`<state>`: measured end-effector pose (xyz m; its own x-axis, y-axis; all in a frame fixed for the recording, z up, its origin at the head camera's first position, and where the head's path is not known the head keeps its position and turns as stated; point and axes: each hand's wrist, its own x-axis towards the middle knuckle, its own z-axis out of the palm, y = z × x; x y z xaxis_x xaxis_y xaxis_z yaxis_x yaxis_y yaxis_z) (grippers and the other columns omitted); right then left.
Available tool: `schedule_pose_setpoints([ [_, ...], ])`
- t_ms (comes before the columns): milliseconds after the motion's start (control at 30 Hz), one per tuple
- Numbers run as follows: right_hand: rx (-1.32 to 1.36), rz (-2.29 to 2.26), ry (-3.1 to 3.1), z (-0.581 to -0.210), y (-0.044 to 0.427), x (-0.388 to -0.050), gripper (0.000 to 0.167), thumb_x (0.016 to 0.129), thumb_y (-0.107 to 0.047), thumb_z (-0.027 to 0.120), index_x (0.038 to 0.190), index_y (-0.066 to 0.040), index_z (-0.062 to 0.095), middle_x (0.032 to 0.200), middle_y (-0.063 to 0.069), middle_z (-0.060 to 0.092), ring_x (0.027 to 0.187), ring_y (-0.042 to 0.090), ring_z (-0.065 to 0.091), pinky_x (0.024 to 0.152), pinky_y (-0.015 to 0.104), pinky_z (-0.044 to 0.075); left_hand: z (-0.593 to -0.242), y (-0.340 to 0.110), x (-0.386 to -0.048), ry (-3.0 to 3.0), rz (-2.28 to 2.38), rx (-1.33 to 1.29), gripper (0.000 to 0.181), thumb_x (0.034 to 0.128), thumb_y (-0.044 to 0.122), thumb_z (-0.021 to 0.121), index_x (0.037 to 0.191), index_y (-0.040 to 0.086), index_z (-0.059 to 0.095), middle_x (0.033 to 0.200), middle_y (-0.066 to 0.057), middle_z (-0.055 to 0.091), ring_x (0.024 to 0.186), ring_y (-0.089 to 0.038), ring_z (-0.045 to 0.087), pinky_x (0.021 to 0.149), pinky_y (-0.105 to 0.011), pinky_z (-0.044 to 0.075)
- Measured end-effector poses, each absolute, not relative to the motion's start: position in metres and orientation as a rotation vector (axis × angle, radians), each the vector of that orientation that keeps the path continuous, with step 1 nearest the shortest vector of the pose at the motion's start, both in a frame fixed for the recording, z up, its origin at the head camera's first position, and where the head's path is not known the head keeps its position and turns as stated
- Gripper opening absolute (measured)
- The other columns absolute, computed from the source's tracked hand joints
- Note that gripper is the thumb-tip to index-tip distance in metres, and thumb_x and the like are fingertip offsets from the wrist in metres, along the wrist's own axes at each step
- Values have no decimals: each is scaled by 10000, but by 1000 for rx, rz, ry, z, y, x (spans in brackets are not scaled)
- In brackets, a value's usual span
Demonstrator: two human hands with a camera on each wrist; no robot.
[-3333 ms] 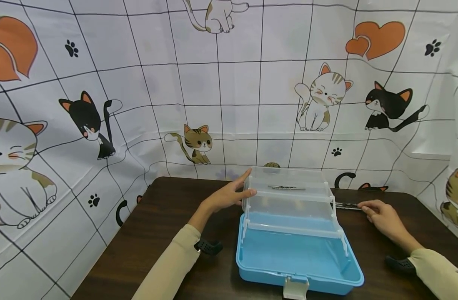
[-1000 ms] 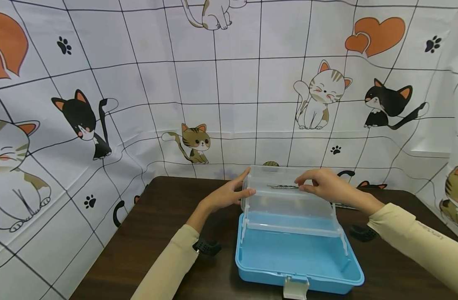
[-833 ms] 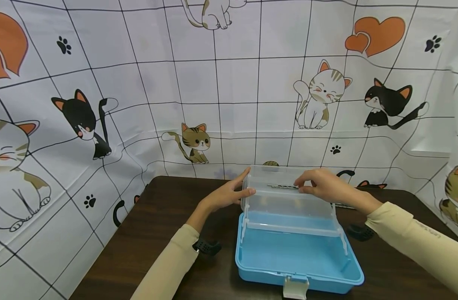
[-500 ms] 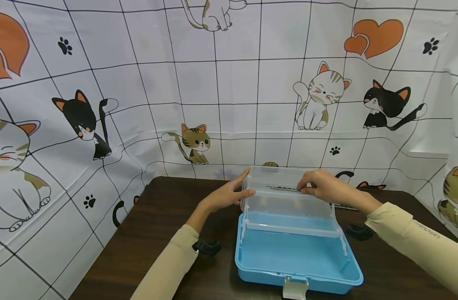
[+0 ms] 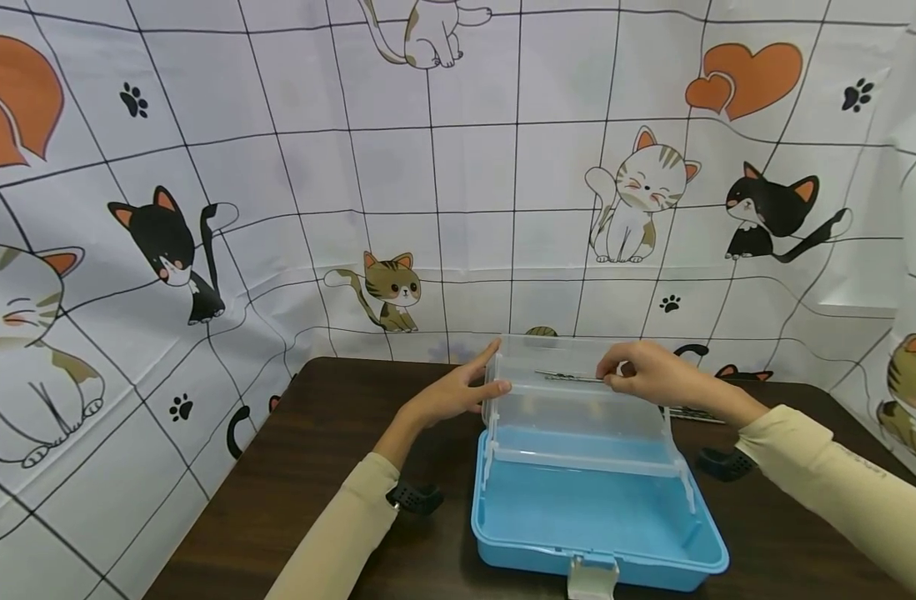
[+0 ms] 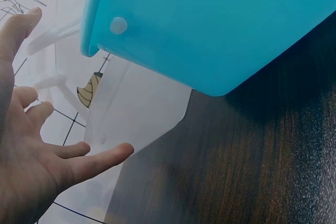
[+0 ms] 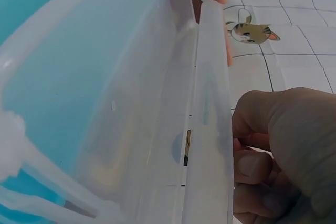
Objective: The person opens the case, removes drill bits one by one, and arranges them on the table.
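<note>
A light blue box [image 5: 578,500] stands with its lid up, and frosted clear trays [image 5: 578,412] are raised above its back. My left hand [image 5: 453,392] rests against the left end of the upper tray, thumb and fingers spread; the left wrist view shows the hand [image 6: 42,156] with extended fingers. My right hand [image 5: 645,375], over the upper tray's right part, pinches a slim metal drill bit that points left. Thin drill bits [image 5: 566,377] show at its fingertips, and I cannot tell how many. In the right wrist view the curled right hand [image 7: 283,150] hides the bit.
More metal drill bits [image 5: 693,414] lie on the dark wooden table [image 5: 352,417], right of the trays and partly behind the right forearm. A pale latch [image 5: 593,577] hangs at the box's front. A cat-print curtain [image 5: 473,183] stands behind the table.
My right hand has moved from the drill bits on the table, left and up to the upper tray. Lately the bit at its fingertips has shifted slightly. The left hand stays put.
</note>
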<state>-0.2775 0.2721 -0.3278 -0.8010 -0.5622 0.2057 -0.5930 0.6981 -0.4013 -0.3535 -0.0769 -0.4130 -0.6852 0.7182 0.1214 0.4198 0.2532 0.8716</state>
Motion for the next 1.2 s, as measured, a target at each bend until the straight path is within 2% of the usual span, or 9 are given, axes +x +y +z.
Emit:
schedule_pose_setpoints([
  [133,882,796,-2882,-326,275,-276,137,985,-43,660,1094,-61,740,1051,21,701,831,152,636,675,348,534,-413,-77,-354,2221,1408,1056,927,949,650,595,1637,413,21,1688,39,53,1467,-350,289,947,-461,525],
  [400,741,925,-2899,-321,290,-268,174,1026,-114,622,1155,-55,723,1106,68,688,897,191,683,677,362,507,-415,-73,-355,2202,1423,1066,918,962,627,596,1644,389,28,1689,-14,77,1468,-366,285,933,-457,535],
  [533,719,983,-2859,-321,302,-263,167,1036,-137,621,1156,-85,726,1124,72,677,907,204,692,663,347,500,-414,-72,-355,2196,1424,1063,887,960,632,595,1624,454,35,1689,0,75,1476,-356,266,948,-472,525],
  [667,736,1000,-2799,-324,315,-259,141,1031,-125,631,1126,-112,735,1101,69,678,763,185,654,599,320,476,-415,-75,-355,2177,1448,1054,887,959,629,601,1622,459,38,1687,-23,91,1466,-351,296,949,-479,524],
  [933,670,1042,-2749,-331,349,-245,115,1025,-100,638,1108,-106,717,1089,94,657,702,192,622,546,312,458,-417,-78,-352,2145,1473,1020,858,966,593,621,1597,510,45,1676,-47,153,1390,-318,436,937,-439,535],
  [1067,627,982,-2713,-336,368,-238,112,1010,-89,659,1085,-141,725,1056,45,675,691,181,620,562,299,464,-417,-78,-352,2132,1493,1027,883,964,598,622,1615,471,40,1675,-39,152,1369,-309,466,928,-442,540],
  [1200,582,931,-2691,-344,386,-231,107,1006,-65,657,1067,-112,731,1013,17,697,776,134,656,652,267,522,-417,-76,-355,2116,1500,1056,923,967,601,613,1644,382,26,1672,-61,159,1357,-322,478,923,-458,542],
])
